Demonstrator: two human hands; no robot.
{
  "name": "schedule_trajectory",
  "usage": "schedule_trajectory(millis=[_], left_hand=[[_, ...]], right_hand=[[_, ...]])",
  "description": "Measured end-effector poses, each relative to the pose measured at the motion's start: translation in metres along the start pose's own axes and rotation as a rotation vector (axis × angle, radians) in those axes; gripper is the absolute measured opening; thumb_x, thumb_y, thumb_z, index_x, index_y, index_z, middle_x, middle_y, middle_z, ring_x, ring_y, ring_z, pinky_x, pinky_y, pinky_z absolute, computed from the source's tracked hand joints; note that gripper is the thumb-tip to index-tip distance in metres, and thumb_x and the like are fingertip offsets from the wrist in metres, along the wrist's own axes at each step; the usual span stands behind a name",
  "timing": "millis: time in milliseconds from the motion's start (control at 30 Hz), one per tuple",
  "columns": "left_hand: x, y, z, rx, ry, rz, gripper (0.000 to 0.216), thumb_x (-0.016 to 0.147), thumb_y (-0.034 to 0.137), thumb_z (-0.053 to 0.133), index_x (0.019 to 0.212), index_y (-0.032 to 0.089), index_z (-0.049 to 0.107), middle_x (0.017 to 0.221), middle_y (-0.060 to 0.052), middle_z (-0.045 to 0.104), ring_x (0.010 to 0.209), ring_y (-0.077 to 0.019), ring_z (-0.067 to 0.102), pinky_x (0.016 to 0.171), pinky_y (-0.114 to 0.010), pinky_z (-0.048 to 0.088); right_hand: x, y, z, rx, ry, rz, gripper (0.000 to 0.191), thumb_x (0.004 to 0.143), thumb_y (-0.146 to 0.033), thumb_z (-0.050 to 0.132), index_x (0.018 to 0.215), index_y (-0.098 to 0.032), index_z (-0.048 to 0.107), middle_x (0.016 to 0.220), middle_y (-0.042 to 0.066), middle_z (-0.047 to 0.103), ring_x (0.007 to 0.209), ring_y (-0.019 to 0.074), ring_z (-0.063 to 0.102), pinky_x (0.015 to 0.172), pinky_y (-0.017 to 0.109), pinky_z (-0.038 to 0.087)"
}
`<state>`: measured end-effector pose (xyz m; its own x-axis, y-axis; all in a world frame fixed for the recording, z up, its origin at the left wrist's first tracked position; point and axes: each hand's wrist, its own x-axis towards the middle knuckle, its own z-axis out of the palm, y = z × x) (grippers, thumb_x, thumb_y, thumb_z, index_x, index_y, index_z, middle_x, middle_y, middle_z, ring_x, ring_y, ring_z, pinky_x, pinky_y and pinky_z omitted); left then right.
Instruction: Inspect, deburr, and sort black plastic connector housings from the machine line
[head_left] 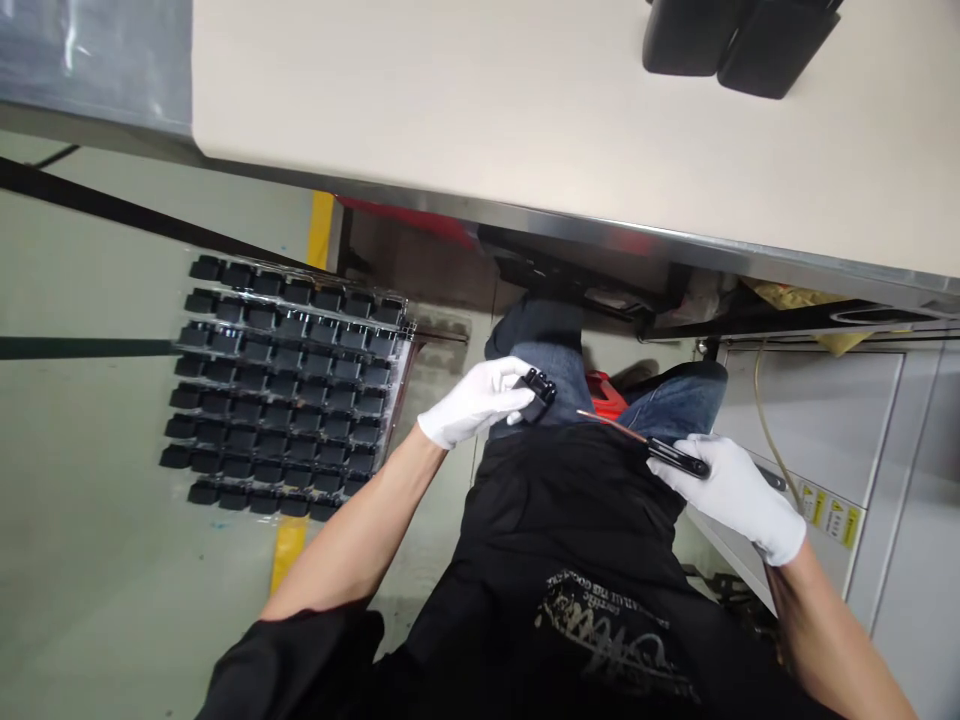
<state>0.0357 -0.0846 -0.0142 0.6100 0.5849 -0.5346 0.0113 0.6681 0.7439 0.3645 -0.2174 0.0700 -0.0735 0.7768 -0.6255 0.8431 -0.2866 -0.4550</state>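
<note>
Both hands wear white gloves and are held up over the person's lap. The left hand (474, 403) is curled closed and has hold of a small black part (537, 396), with two round bumps showing at its top. The fingers wrap around its lower side, so part of it is hidden, and I cannot tell just what it is. The right hand (724, 495) is also closed, gripping the black handle of a screwdriver (677, 457). The screwdriver lies almost flat and its long line runs from the right hand toward the left hand. Its thin reddish shaft points left and a little to the far side, and its tip stops near the small black part but does not touch it. Both hands are above the black shirt (570, 510) and the blue jeans (675, 405), and a red thing (604, 393) sits between the knees. On the floor to the left is a clear tray (405, 370) with neat rows of black parts. A yellow floor stripe (321, 228) runs under it. Far ahead is a pale table (450, 120) with a steel edge, and two black blocks (739, 40) sit on it. To the right is a gray cabinet (810, 450) with yellow warning labels (831, 512).
</note>
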Motion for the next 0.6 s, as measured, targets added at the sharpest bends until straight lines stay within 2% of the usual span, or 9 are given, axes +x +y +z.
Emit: schedule_trajectory(millis=[100,133,200,333,400,500,600], left_hand=[[0.006,0.008,-0.007,-0.001,-0.244,-0.089,0.058,0.068,0.048,0.093,0.110,0.016,0.070,0.077,-0.001,0.066,0.052,-0.0107,0.048,0.048,-0.025,0.040],[0.008,0.012,-0.007,0.061,-0.299,-0.111,0.059,0.068,0.046,0.092,0.114,0.016,0.069,0.077,0.000,0.066,0.053,-0.0116,0.050,0.049,-0.025,0.042],[0.011,0.019,-0.005,0.298,-0.327,-0.098,0.056,0.073,0.044,0.089,0.118,0.017,0.069,0.080,-0.001,0.067,0.062,-0.0155,0.059,0.056,-0.026,0.048],[0.010,0.024,0.004,1.034,-0.109,0.039,0.047,0.086,0.029,0.079,0.130,0.019,0.067,0.096,-0.009,0.076,0.092,-0.0309,0.075,0.080,-0.038,0.057],[0.006,0.020,0.009,1.234,-0.009,0.048,0.047,0.091,0.026,0.074,0.137,0.020,0.064,0.101,-0.013,0.078,0.098,-0.0368,0.077,0.085,-0.043,0.057],[-0.005,0.009,0.012,1.184,0.123,0.040,0.048,0.092,0.027,0.076,0.137,0.020,0.061,0.103,-0.013,0.079,0.101,-0.0386,0.078,0.088,-0.044,0.057],[-0.025,-0.006,0.009,0.881,0.278,0.042,0.048,0.083,0.026,0.085,0.125,0.021,0.064,0.098,-0.007,0.079,0.095,-0.0317,0.077,0.086,-0.039,0.056]], right_hand=[[-0.001,0.001,-0.005,0.028,-0.063,-0.028,0.057,0.101,-0.064,0.056,0.063,-0.022,0.049,0.064,0.000,0.055,0.062,0.0155,0.046,0.063,0.030,0.034],[-0.001,0.001,-0.006,0.019,-0.063,-0.023,0.056,0.101,-0.064,0.055,0.063,-0.022,0.050,0.064,0.000,0.055,0.062,0.0156,0.046,0.063,0.030,0.034],[0.000,0.000,-0.008,-0.050,-0.024,0.013,0.054,0.099,-0.064,0.056,0.065,-0.022,0.054,0.066,0.001,0.057,0.063,0.0160,0.047,0.065,0.030,0.034],[0.004,-0.008,-0.008,-0.302,0.030,0.040,0.043,0.095,-0.057,0.061,0.070,-0.023,0.069,0.070,0.004,0.062,0.065,0.0189,0.052,0.068,0.032,0.035],[0.008,-0.013,-0.007,-0.413,0.015,0.024,0.037,0.094,-0.054,0.064,0.074,-0.024,0.074,0.072,0.006,0.065,0.068,0.0215,0.057,0.069,0.033,0.037],[0.015,-0.014,-0.007,-0.508,0.004,-0.008,0.037,0.094,-0.054,0.063,0.076,-0.025,0.077,0.076,0.008,0.069,0.071,0.0251,0.063,0.070,0.035,0.041],[0.023,-0.002,-0.004,-0.475,-0.023,-0.093,0.042,0.094,-0.059,0.058,0.075,-0.026,0.077,0.077,0.008,0.073,0.072,0.0272,0.069,0.068,0.035,0.046]])
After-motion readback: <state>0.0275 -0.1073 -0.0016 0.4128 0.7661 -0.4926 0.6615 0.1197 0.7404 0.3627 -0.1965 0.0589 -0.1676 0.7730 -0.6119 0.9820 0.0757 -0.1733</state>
